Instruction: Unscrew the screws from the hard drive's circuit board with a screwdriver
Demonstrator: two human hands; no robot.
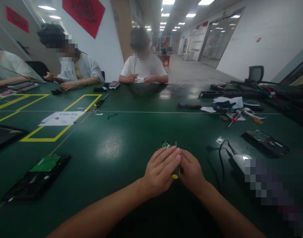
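My left hand [159, 170] is closed, its fingers pressed together and reaching across to the fingers of my right hand. A green circuit board [165, 144] shows just beyond the left fingers; most of it is covered. Between my hands a dark screwdriver handle with a yellow end [175, 176] points towards me, and a thin shaft stands out past the fingertips. My right hand [193, 170] is curled round this screwdriver from the side. What lies inside the left fingers is hidden.
Opened black devices with green boards lie left [33, 178] and right [265, 142]. A cable [222, 162] arches at right. Beyond are a red screwdriver [234, 119], a yellow-black screwdriver [99, 102] and white paper [62, 118]. Several people sit across the green table [131, 132].
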